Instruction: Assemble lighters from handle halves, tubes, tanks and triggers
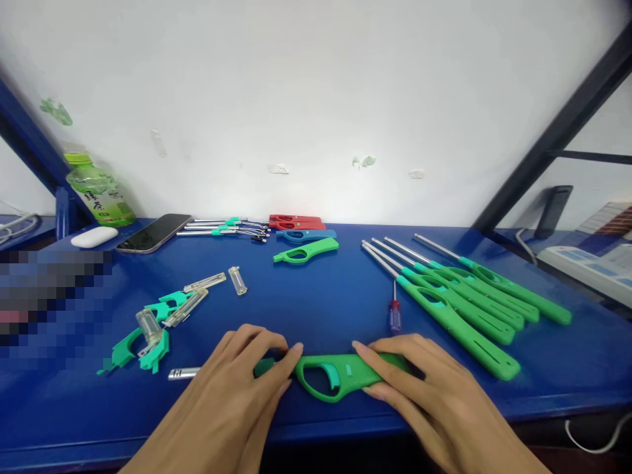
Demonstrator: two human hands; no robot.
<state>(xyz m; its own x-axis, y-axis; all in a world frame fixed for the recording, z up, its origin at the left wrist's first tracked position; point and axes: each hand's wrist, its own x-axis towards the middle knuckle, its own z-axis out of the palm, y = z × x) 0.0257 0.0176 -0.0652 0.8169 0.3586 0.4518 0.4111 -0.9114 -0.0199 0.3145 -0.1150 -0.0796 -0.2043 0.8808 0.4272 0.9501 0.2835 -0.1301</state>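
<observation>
A green long-necked gas lighter point(355, 370) with a teal trigger lies crosswise near the front edge of the table. My left hand point(241, 378) is closed around its neck end, and the slotted metal tip sticks out to the left. My right hand point(419, 378) pinches the handle between thumb and fingers. Just beyond the right hand lies a small screwdriver point(395, 316) with a dark red and purple handle. To the left of my left hand are several teal plastic parts point(126, 349) and clear fuel tanks point(187, 307).
Several assembled green lighters point(474, 332) lie fanned out at right. At the back are a green handle shell point(306, 251), a blue shell point(306, 235), red shells point(296, 222) and metal rods point(212, 226). A phone point(155, 233), white case point(94, 237) and bottle point(101, 191) stand back left.
</observation>
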